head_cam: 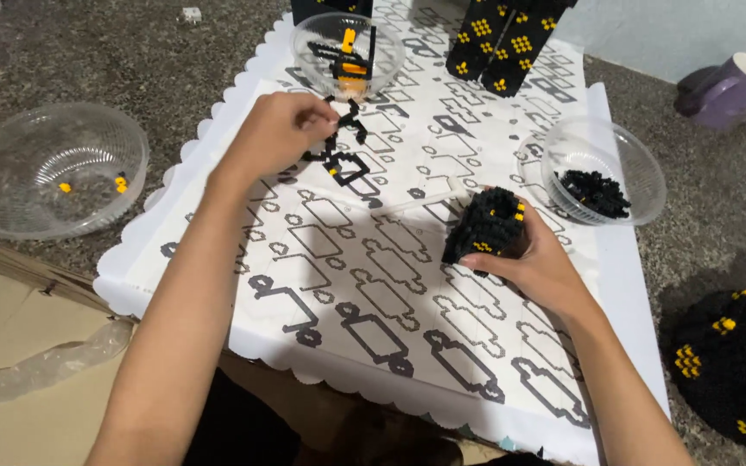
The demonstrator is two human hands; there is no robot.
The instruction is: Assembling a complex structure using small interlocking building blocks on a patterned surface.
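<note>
My left hand (pixel 280 131) is pinched on a small black brick piece (pixel 344 118) just above loose black and yellow bricks (pixel 345 164) lying on the patterned white sheet (pixel 373 293). My right hand (pixel 535 259) grips a hollow black block assembly with yellow studs (pixel 487 226), held tilted over the sheet's right half. Beyond the left hand stands a clear bowl (pixel 349 47) of black and orange bricks.
A clear bowl (pixel 602 168) of small black bricks sits right of the assembly. Another clear bowl (pixel 49 177) with a few yellow bricks rests at left on the stone counter. Tall black and yellow builds (pixel 507 39) stand at the back, a rounded one (pixel 731 367) at lower right. A purple mug (pixel 729 91) lies at right.
</note>
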